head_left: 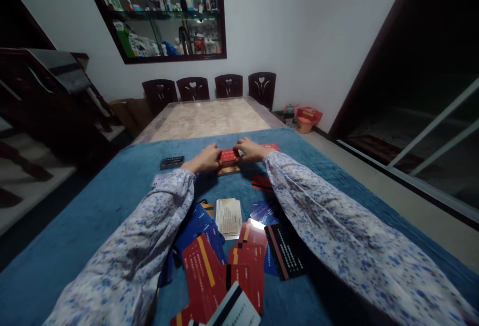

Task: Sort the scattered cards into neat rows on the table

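Both arms reach forward over a blue cloth (134, 186). My left hand (208, 158) and my right hand (250, 150) pinch the two ends of a red card (228, 155), fingers closed. Just below it lies a gold-brown card (228, 169). Another red card (270, 146) shows behind my right hand, and a black card (172, 162) lies left of my left hand. Nearer me are a cream stack of cards (228, 216), blue cards (200, 226), overlapping red cards (204, 266), a black striped card (285, 251) and a silver card (237, 308).
Past the cloth, the bare marble-patterned tabletop (209, 116) runs back to several dark chairs (192, 89). A glass-shelved cabinet (164, 14) is set in the wall. An orange bucket (305, 124) stands on the floor at the right; a stair railing (56, 74) rises at the left.
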The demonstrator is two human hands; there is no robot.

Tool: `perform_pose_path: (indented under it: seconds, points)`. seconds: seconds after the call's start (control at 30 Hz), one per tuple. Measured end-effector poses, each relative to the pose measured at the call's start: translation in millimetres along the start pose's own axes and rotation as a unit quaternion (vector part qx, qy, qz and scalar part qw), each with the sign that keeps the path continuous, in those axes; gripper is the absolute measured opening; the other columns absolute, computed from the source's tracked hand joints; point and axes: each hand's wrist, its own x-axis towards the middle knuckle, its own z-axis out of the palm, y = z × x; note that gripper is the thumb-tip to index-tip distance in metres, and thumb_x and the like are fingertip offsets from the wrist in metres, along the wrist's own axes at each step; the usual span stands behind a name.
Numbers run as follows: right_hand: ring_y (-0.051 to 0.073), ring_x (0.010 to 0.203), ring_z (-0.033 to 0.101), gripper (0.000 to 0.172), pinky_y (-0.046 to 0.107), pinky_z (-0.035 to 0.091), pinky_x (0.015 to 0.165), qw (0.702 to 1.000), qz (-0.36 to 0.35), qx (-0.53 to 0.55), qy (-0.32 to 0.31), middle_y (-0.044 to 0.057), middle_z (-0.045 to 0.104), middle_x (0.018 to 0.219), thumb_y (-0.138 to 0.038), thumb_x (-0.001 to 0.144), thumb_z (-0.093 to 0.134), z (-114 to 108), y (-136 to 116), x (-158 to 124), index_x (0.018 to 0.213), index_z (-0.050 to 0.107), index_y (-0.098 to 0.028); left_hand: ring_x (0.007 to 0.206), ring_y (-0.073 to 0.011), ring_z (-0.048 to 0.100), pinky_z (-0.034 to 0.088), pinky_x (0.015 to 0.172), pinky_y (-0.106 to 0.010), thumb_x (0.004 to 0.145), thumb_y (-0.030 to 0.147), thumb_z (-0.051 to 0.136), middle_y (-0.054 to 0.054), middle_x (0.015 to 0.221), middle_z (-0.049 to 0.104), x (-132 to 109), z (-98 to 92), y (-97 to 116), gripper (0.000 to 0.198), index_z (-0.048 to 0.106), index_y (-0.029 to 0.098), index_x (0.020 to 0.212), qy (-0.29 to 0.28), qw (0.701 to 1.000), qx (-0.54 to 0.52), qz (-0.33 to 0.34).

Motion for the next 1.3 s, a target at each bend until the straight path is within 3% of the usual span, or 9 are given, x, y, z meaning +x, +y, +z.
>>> perform_pose_path:
  seconds: [0.47,0.73,0.97,1.3]
  points:
    - [0.034,0.116,0.05,0.032,0.039,0.049,0.085,0.999,0.026,-0.026,-0.019,0.018,0.062,0.122,-0.031,0.086,0.069,11.8,6.0,27.8,0.114,0.072,-0.017,0.094,-0.0266,0.062,0.052,0.086,-0.034,0.076,0.018,0.061,-0.013,0.103,0.062,27.3,14.9,-19.3,0.022,0.07,0.014,0.096,-0.016,1.0,0.019,-0.019]
    - [0.033,0.117,0.051,0.038,0.036,0.048,0.085,0.997,0.053,-0.027,-0.039,0.017,0.063,0.127,-0.032,0.086,0.069,16.1,8.4,34.7,0.122,0.07,-0.019,0.095,-0.0251,0.065,0.053,0.086,-0.031,0.079,0.017,0.059,-0.014,0.106,0.066,33.8,16.2,-19.1,0.022,0.072,0.013,0.097,-0.029,0.998,0.039,-0.027]
    - [0.033,0.12,0.051,0.041,0.035,0.044,0.085,0.994,0.061,-0.04,-0.081,0.015,0.064,0.133,-0.034,0.089,0.063,16.9,9.4,40.0,0.127,0.067,-0.02,0.091,-0.0218,0.067,0.05,0.076,-0.025,0.083,0.015,0.058,-0.014,0.109,0.07,38.7,17.9,-18.1,0.025,0.072,0.012,0.103,-0.061,0.995,0.061,-0.041]
    - [0.034,0.125,0.05,0.04,0.037,0.042,0.085,0.993,0.059,-0.046,-0.095,0.015,0.062,0.135,-0.036,0.091,0.063,13.3,8.4,39.1,0.128,0.067,-0.021,0.089,-0.021,0.066,0.051,0.076,-0.024,0.079,0.014,0.06,-0.011,0.098,0.07,37.6,16.2,-17.3,0.02,0.073,0.013,0.093,-0.061,0.996,0.054,-0.038]
